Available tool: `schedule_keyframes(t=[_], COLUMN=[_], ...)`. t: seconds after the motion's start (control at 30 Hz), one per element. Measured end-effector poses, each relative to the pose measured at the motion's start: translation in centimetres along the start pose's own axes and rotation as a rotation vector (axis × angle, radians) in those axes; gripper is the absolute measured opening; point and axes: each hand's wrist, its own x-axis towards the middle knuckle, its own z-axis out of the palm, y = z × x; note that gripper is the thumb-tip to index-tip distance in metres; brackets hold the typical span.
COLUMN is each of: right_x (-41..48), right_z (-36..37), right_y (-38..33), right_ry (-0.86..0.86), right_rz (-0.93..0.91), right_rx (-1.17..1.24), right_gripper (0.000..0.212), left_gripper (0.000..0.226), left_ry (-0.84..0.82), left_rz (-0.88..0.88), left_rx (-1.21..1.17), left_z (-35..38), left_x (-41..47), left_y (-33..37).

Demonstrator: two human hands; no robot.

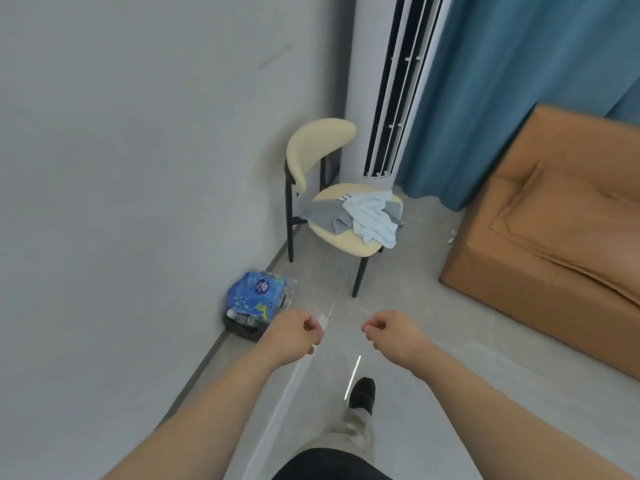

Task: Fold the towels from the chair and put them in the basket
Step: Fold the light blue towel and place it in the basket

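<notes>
Nearest the lens, a dark garment (pixel 332 467) is seen at the bottom edge, with 2 bare forearms extended forward above the floor (pixel 433 306). Left hand (pixel 299 332): fingers curled in against the palm, thumb laid against the index finger, nothing held. Right hand (pixel 388 332): fingers likewise drawn together into a fist, nothing held. The 2 hands are held near each other, apart, at about the same height.

Below them, 1 black shoe (pixel 362 393) and a beige trouser leg (pixel 353 427) are recorded on the grey tiles.

Task items: 2 towels are noted on the seat of a cream chair (pixel 322 147) with black legs, well ahead of both hands. A light blue towel (pixel 372 216) lies crumpled on top, 1 corner hanging over the seat's right front edge. A grey towel (pixel 322 214) is spread beneath it, showing on both sides. Neither is touched.

Surroundings: the chair is placed in the corner, beside a grey wall (pixel 138 133) on the left and just in front of a white tower air conditioner (pixel 360 81). A blue curtain (pixel 519 81) hangs to the right of that unit. An orange-brown sofa (pixel 554 220) occupies the right side. Against the wall, left of the left hand, a blue-wrapped pack of water bottles (pixel 258 294) is seen resting on a dark low container (pixel 247 329); its kind cannot be told.
</notes>
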Motion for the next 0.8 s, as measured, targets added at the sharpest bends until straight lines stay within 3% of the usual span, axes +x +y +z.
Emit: schedule_keyframes(t=[0.2, 0.37, 0.57, 0.7, 0.8], right_x=[13.2, 24.4, 42.0, 55.6, 63.5], right_z=[-16.2, -27.1, -34.7, -38.3, -40.2], right_y=[1.1, 0.6, 0.1, -1.1, -2.5], right_ry=[0.021, 0.065, -0.085, -0.203, -0.342], right_rz=[0.078, 0.099, 0.031, -0.058, -0.132], right_rx=[-0.067, -0.033, -0.168, -0.355, -0.549], right_gripper=[0.015, 0.014, 0.018, 0.025, 0.018], left_gripper=[0.009, 0.011, 0.009, 0.009, 0.008], left_ry=[-0.038, -0.046, 0.021, 0.110, 0.206], left_rz=[-0.159, -0.132, -0.133, -0.299, -0.439], left_rx=[-0.229, -0.243, -0.197, -0.295, -0.376], left_z=[2.3, 2.3, 2.8, 3.9, 4.5], left_x=[16.8, 28.3, 42.2, 50.2, 54.4], left_y=[11.7, 21.9, 28.6, 31.0, 33.1])
